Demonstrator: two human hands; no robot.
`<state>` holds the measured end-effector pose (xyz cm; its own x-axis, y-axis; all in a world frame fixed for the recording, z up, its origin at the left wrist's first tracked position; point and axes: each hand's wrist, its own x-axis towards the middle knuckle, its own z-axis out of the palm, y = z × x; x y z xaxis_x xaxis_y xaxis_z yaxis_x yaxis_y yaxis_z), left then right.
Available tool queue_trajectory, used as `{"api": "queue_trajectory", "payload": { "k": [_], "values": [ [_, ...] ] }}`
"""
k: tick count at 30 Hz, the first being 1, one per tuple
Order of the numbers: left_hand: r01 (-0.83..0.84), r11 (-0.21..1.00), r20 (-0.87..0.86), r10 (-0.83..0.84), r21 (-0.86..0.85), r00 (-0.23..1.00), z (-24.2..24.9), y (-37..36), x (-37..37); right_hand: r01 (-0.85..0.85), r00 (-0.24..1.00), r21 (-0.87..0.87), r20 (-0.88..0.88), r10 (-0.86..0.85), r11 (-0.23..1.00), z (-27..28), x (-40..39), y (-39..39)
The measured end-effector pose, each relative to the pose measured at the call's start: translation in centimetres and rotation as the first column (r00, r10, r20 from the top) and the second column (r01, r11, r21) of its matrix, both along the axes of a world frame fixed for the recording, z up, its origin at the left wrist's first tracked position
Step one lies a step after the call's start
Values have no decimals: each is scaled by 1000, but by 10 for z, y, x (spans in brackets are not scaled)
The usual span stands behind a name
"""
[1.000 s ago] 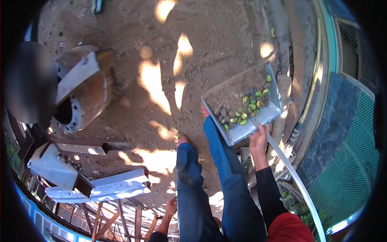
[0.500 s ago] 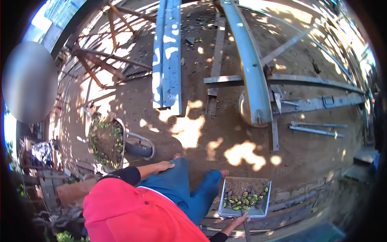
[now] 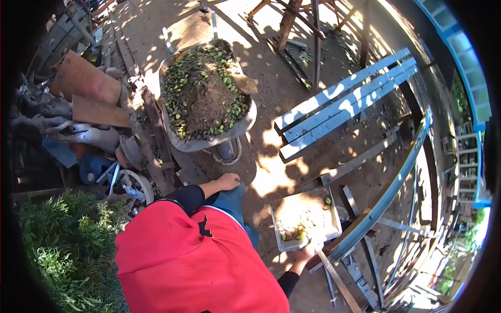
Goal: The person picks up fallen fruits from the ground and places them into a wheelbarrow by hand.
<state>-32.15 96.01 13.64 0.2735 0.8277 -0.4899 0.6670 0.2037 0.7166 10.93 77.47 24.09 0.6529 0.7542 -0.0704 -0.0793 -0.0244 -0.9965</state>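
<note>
My right hand (image 3: pixel 307 252) is closed around the handle (image 3: pixel 339 284) of a long-handled dustpan, close to where it joins the pan. The square metal dustpan (image 3: pixel 276 219) is out at my right side, in bright sun, with dirt and several small green and brown fruits (image 3: pixel 298 232) in it. My left hand (image 3: pixel 228 181) lies by my upper leg, holding nothing, its fingers loosely bent and partly hard to make out. In front of me stands a wheelbarrow (image 3: pixel 201 146), heaped with dirt, leaves and green fruits (image 3: pixel 206 94).
Blue-grey metal beams (image 3: pixel 347 101) lie ahead to the right, and a long curved beam (image 3: pixel 389 193) passes close by the dustpan. Scrap, rusty sheets (image 3: pixel 86 78) and a blue container (image 3: pixel 96 169) are piled at left. Green plants (image 3: pixel 68 255) grow behind the scrap.
My view and body have turned left toward the wheelbarrow, which now appears larger and nearer. The loaded dustpan has come along in my right hand, away from the wooden planks.
</note>
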Motion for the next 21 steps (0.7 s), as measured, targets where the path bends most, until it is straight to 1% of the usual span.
{"api": "queue_trajectory", "payload": {
  "k": [1,2,3,4,5,6,7,8,9,10,11,12,13,14,15,16,17,18,19,20,21],
  "values": [
    [-76,997,-23,76,-25,997,-13,4,-29,73,997,-270,-4,-77,960,56,-51,62],
    [-169,986,-72,167,-18,983,-24,4,-62,91,994,-333,-20,-103,939,27,-50,113],
    [-255,966,-110,251,-28,962,-35,-1,-95,46,996,-274,90,-22,960,3,-55,156],
    [-336,941,-198,322,-40,926,-39,-9,-126,-5,961,-400,250,115,916,26,-88,201],
    [-414,909,-232,393,-48,890,-60,-23,-154,-92,939,-421,266,220,902,47,-125,247],
    [-523,847,-292,478,-95,828,-56,-36,-179,-279,774,-408,440,455,869,-15,-102,294],
    [-591,802,-316,540,-91,780,-44,-51,-199,-314,794,-530,308,524,788,30,-160,329],
    [-650,755,-341,591,-85,731,-34,-69,-215,-316,676,-343,573,464,885,52,-212,354],
    [-714,695,-318,660,-84,681,-30,-87,-229,-415,599,-389,564,569,823,60,-242,385],
    [-768,635,-297,719,-87,628,-30,-108,-241,-211,290,-612,705,647,762,38,-263,429],
    [-829,554,-260,791,-80,554,-32,-130,-248,-233,322,-671,630,707,704,43,-299,459],
    [-880,468,-225,852,-77,473,-37,-154,-251,-347,246,-668,612,751,658,76,-346,473],
    [-882,464,-230,852,-84,470,-45,-179,-253,-319,231,-719,573,786,618,86,-378,490],
    [-918,393,-201,897,-46,394,-56,-204,-250,-318,202,-740,557,805,592,86,-406,509],
    [-948,320,-168,934,-9,317,-72,-232,-243,-343,142,-671,655,742,657,88,-431,520],
    [-978,176,-103,977,-111,188,-102,-264,-233,-368,14,-654,707,707,661,89,-449,536],
    [-978,24,-56,998,-206,36,-125,-292,-224,-421,-137,-707,669,731,569,78,-460,564],
    [-976,-17,-62,998,-215,-3,-134,-314,-207,-446,-330,-673,736,590,590,52,-466,595],
    [-981,-4,-94,995,-194,15,-138,-333,-185,-463,-201,-593,794,574,658,107,-492,573],
    [-985,12,-114,993,-170,31,-133,-344,-166,-526,-217,-604,776,592,599,124,-501,582],
    [-989,25,-122,992,-142,42,-118,-347,-147,-633,-375,-562,825,423,533,122,-500,602]
  ]
}}
